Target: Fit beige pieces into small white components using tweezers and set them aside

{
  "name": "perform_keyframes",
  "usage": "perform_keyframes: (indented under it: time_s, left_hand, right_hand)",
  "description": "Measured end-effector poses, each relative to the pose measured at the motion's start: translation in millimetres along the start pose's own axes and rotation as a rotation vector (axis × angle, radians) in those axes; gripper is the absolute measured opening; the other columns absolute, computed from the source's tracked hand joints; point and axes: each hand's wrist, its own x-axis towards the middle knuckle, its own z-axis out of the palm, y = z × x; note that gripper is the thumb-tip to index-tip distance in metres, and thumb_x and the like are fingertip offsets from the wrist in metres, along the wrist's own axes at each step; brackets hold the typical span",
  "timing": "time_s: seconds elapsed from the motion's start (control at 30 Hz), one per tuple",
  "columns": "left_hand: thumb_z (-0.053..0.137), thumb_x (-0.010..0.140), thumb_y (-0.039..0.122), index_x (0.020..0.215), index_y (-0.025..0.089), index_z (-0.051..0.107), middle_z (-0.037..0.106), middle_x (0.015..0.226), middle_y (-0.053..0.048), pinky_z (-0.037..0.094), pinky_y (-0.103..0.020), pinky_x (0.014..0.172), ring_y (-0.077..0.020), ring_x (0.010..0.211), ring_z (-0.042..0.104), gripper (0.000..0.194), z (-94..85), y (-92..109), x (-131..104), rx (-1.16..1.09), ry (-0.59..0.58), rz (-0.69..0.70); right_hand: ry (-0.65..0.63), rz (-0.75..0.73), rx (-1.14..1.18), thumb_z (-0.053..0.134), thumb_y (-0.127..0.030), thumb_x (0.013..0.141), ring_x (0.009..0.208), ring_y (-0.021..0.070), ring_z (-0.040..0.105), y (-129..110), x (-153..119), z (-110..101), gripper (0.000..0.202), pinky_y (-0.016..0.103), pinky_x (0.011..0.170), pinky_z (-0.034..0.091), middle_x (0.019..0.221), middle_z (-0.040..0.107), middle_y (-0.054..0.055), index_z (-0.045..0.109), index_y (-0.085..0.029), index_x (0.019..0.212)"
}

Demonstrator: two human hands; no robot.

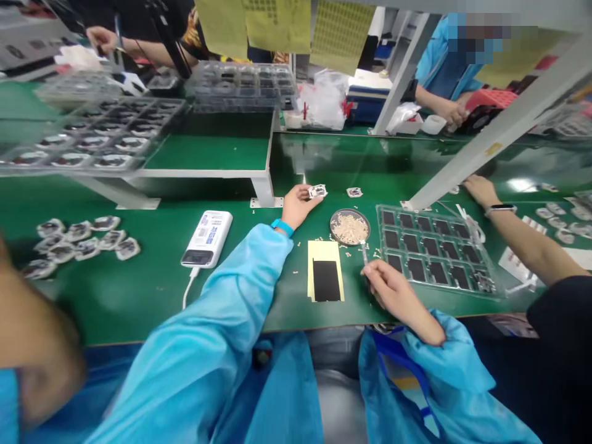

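Note:
My left hand (297,206), with a blue band at the wrist, pinches a small white plastic part with dark pieces inside (317,192) above the green bench. A similar white part (354,192) lies just to its right. In my right hand (393,288) is a thin tool like tweezers (364,253), its pale tip beside a round dish (332,234). Small cream-coloured pieces (350,227) fill that dish, and several lie scattered around it. Between my hands is a yellow paper pad (324,250) with a black sheet (326,280) on it.
To the right, a clear tray (439,250) holds dark rectangles. A white power bank (208,239) with a cable and several white parts (87,248) lie leftward. A raised shelf (208,148) with trays and a slanted post (490,129) stand behind. Co-workers' arms (527,231) reach in nearby.

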Motion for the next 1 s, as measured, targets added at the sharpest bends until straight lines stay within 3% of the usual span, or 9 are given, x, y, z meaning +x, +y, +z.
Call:
perform_keyframes:
  time_s: [0.07,0.13,0.23,0.3,0.4,0.5,0.6,0.8,1.0]
  left_hand:
    - [0.07,0.083,0.03,0.127,0.011,0.053,0.07,0.105,-0.014,0.053,-0.032,0.08,-0.0205,0.094,0.068,0.052,-9.5,3.9,-26.4,-0.115,-0.076,-0.048]
    - [0.07,0.083,0.03,0.134,0.011,0.052,0.07,0.107,-0.014,0.053,-0.028,0.074,-0.0193,0.091,0.069,0.057,-24.0,8.9,-54.1,-0.257,-0.165,-0.123]
    - [0.072,0.082,0.025,0.136,0.016,0.055,0.066,0.116,-0.013,0.052,-0.022,0.072,-0.0154,0.09,0.068,0.057,-47.1,19.1,-86.6,-0.654,-0.311,-0.396]
    - [0.071,0.083,0.022,0.134,0.016,0.057,0.065,0.116,-0.012,0.051,-0.021,0.068,-0.0148,0.088,0.067,0.053,-57.5,26.1,-97.3,-0.764,-0.36,-0.532]
    - [0.066,0.081,0.018,0.128,0.015,0.061,0.065,0.104,-0.01,0.046,-0.02,0.059,-0.0144,0.08,0.065,0.047,-63.3,34.4,-100.2,-0.781,-0.367,-0.616]
    - [0.061,0.081,0.019,0.119,0.017,0.063,0.064,0.092,-0.007,0.037,-0.019,0.05,-0.0125,0.07,0.061,0.038,-63.2,41.8,-99.4,-0.717,-0.374,-0.631]
    - [0.062,0.085,0.03,0.112,0.017,0.063,0.063,0.085,-0.004,0.032,-0.019,0.049,-0.0111,0.064,0.056,0.03,-62.8,49.3,-102.8,-0.49,-0.442,-0.592]
    - [0.06,0.088,0.034,0.105,0.019,0.068,0.068,0.084,-0.003,0.042,-0.024,0.064,-0.0138,0.071,0.058,0.024,-61.7,50.4,-116.0,0.129,-0.496,-0.273]
    - [0.055,0.091,0.032,0.111,0.021,0.069,0.07,0.086,-0.002,0.045,-0.025,0.066,-0.0156,0.075,0.062,0.026,-61.3,42.8,-118.7,0.205,-0.525,-0.216]
  right_hand:
    - [-0.064,0.043,0.278,0.051,-0.051,0.097,0.045,0.0112,0.05,-6.7,12.5,-2.9,0.03,0.023,0.041,0.04,0.063,0.056,-0.004,0.047,-0.021,0.093]
    - [-0.122,0.017,0.444,0.056,-0.05,0.094,0.051,0.0123,0.056,-17.4,32.5,1.0,0.03,0.022,0.041,0.044,0.069,0.06,-0.001,0.048,-0.021,0.093]
    - [-0.142,-0.072,0.568,0.054,-0.049,0.096,0.064,0.0138,0.065,-32.8,66.8,18.4,0.029,0.024,0.048,0.052,0.084,0.065,0.003,0.047,-0.02,0.092]
    - [-0.145,-0.089,0.625,0.053,-0.048,0.097,0.063,0.013,0.066,-36.2,84.9,34.3,0.028,0.026,0.053,0.056,0.089,0.066,0.002,0.045,-0.021,0.096]
    - [-0.136,-0.089,0.664,0.059,-0.044,0.095,0.065,0.0125,0.067,-27.9,97.5,55.4,0.027,0.027,0.06,0.059,0.085,0.065,0.0,0.044,-0.022,0.102]
    - [-0.101,-0.092,0.645,0.065,-0.038,0.091,0.071,0.0123,0.068,-14.4,96.5,65.5,0.028,0.027,0.065,0.059,0.085,0.064,0.0,0.046,-0.021,0.104]
    - [-0.081,-0.112,0.559,0.064,-0.035,0.092,0.073,0.0127,0.066,-7.7,91.9,65.8,0.023,0.027,0.066,0.059,0.088,0.063,0.001,0.05,-0.022,0.104]
    - [-0.012,-0.195,0.318,0.062,-0.031,0.094,0.074,0.0143,0.064,-10.4,87.0,64.2,0.018,0.028,0.067,0.057,0.093,0.064,0.004,0.053,-0.022,0.106]
    - [0.002,-0.198,0.279,0.061,-0.029,0.094,0.076,0.0145,0.064,-10.2,85.0,66.0,0.017,0.028,0.067,0.056,0.093,0.063,0.004,0.052,-0.022,0.106]
